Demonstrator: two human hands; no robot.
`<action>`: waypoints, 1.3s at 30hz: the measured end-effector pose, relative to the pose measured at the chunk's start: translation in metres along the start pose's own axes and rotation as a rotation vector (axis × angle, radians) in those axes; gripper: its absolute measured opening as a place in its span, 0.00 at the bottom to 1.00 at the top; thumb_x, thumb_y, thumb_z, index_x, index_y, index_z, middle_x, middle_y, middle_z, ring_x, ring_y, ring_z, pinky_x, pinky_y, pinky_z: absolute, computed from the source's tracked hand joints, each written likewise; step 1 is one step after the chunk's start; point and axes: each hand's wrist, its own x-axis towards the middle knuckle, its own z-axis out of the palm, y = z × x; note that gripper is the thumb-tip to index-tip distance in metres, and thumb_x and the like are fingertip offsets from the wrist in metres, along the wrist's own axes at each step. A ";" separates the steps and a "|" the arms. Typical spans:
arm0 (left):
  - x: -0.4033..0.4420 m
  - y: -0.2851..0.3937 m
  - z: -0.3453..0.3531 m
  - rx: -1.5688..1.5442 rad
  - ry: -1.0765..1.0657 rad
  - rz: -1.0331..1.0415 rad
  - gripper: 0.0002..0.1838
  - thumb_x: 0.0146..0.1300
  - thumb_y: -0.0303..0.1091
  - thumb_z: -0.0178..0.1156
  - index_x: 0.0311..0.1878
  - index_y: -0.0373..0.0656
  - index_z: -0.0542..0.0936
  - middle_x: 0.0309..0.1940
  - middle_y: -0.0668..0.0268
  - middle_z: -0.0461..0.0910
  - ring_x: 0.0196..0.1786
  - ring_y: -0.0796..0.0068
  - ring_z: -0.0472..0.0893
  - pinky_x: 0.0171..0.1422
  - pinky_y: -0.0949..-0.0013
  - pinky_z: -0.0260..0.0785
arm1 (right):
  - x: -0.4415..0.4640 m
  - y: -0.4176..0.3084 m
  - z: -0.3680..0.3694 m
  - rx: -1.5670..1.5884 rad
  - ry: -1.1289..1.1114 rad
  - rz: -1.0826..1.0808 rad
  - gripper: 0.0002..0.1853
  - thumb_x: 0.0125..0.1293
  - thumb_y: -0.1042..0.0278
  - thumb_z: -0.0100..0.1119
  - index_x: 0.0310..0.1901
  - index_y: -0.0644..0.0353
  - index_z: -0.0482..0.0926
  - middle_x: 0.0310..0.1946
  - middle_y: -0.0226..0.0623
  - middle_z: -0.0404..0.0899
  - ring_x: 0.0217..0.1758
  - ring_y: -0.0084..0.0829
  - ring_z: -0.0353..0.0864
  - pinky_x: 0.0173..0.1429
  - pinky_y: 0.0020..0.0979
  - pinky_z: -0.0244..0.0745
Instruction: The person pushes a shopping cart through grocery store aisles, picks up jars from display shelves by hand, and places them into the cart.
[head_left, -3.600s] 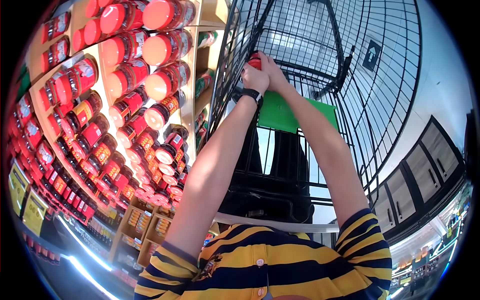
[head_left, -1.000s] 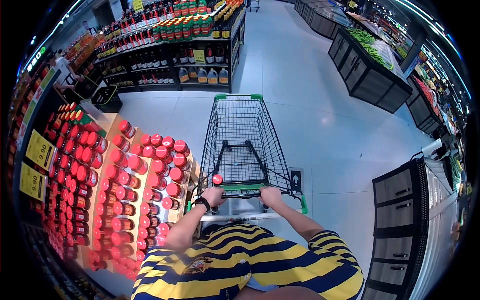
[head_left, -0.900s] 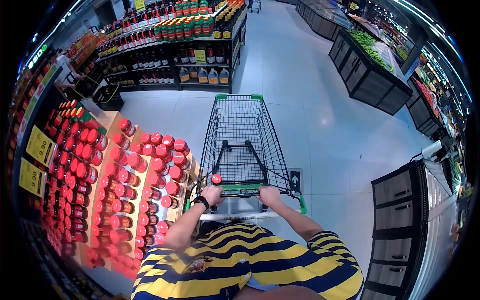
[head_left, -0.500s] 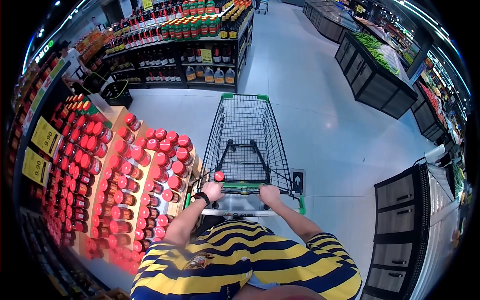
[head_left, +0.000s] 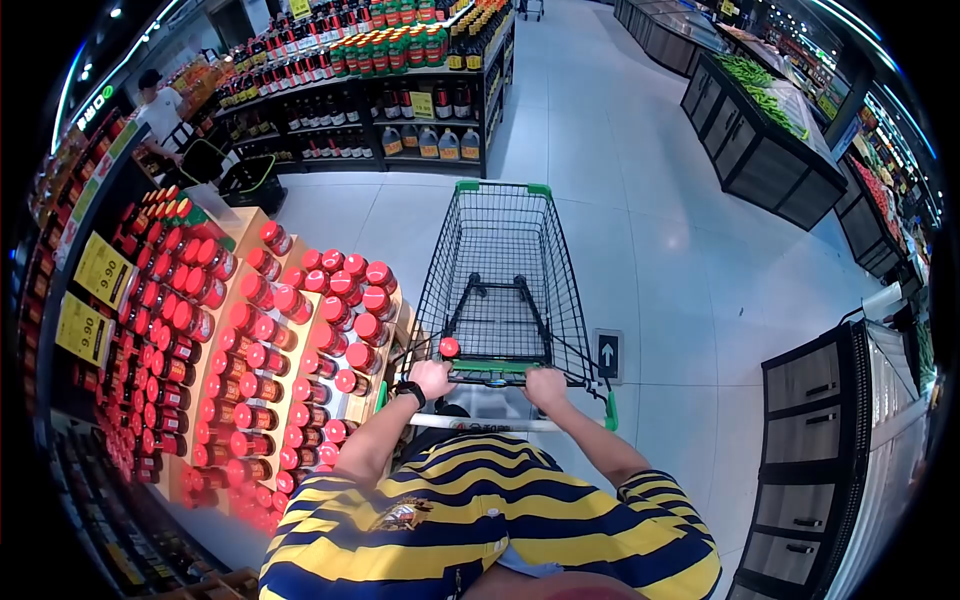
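Observation:
A black wire shopping cart (head_left: 500,240) with green corners stands in front of me. Both my hands are closed at its near end, by the green strip (head_left: 490,367). My left hand (head_left: 431,378), with a black watch on the wrist, grips the cart's near edge on the left. My right hand (head_left: 545,387) grips the same edge on the right. A red-lidded jar (head_left: 449,347) sits inside the cart, just beyond my left hand. The pale handle bar (head_left: 490,424) runs nearer to my body, below both hands.
Slanted wooden shelves of red-lidded jars (head_left: 262,388) stand close on the left, with yellow price signs (head_left: 84,328). A bottle shelf (head_left: 430,105) is ahead. A person (head_left: 160,115) stands at the upper left near black baskets (head_left: 250,180). Dark cabinets (head_left: 805,440) and a vegetable stand (head_left: 765,150) line the right.
Since 3.6 seconds ago, my hands have parted and left the jar in the cart. Over the last second the view has shifted slightly left, and the person shows more clearly.

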 end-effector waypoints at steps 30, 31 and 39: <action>-0.078 0.006 0.008 -0.053 0.005 0.044 0.14 0.50 0.46 0.65 0.32 0.45 0.83 0.26 0.57 0.82 0.33 0.55 0.84 0.40 0.53 0.76 | -0.085 -0.050 -0.003 -0.072 -0.006 0.025 0.13 0.50 0.57 0.69 0.31 0.57 0.80 0.27 0.41 0.83 0.32 0.42 0.84 0.37 0.42 0.79; -0.084 0.006 0.009 -0.058 0.002 0.044 0.14 0.50 0.46 0.65 0.32 0.45 0.83 0.26 0.57 0.82 0.33 0.55 0.84 0.40 0.53 0.76 | -0.093 -0.055 -0.005 -0.070 -0.007 0.032 0.14 0.50 0.57 0.69 0.31 0.57 0.79 0.28 0.41 0.83 0.32 0.42 0.84 0.36 0.42 0.79; -0.133 0.013 0.013 -0.088 0.025 0.093 0.15 0.49 0.47 0.66 0.29 0.43 0.82 0.24 0.56 0.82 0.31 0.55 0.84 0.37 0.54 0.76 | -0.140 -0.076 0.007 -0.099 0.050 0.011 0.15 0.52 0.52 0.68 0.30 0.54 0.79 0.22 0.40 0.81 0.28 0.43 0.83 0.32 0.42 0.77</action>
